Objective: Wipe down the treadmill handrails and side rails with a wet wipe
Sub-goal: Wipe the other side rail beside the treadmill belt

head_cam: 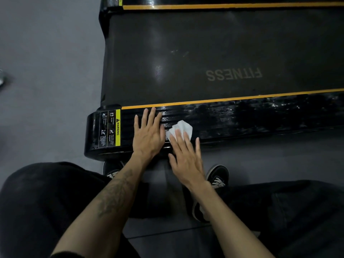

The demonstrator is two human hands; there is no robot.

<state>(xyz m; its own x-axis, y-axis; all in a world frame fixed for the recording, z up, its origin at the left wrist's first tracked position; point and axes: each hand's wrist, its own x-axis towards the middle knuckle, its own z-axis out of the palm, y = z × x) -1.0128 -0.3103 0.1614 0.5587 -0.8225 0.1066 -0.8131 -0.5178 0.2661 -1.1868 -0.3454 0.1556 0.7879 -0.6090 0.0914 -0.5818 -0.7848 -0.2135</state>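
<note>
Wet wipe (pixel 179 129) lies crumpled on the near side rail (pixel 242 118), pressed under the flat fingers of your right hand (pixel 186 157), while your left hand (pixel 149 133) rests open just beside it.

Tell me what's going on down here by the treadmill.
A person crouches beside the treadmill, wiping its near side rail. The right hand presses a white wet wipe flat onto the rail with straight fingers, while the left hand rests open next to it, near the warning sticker.
</note>
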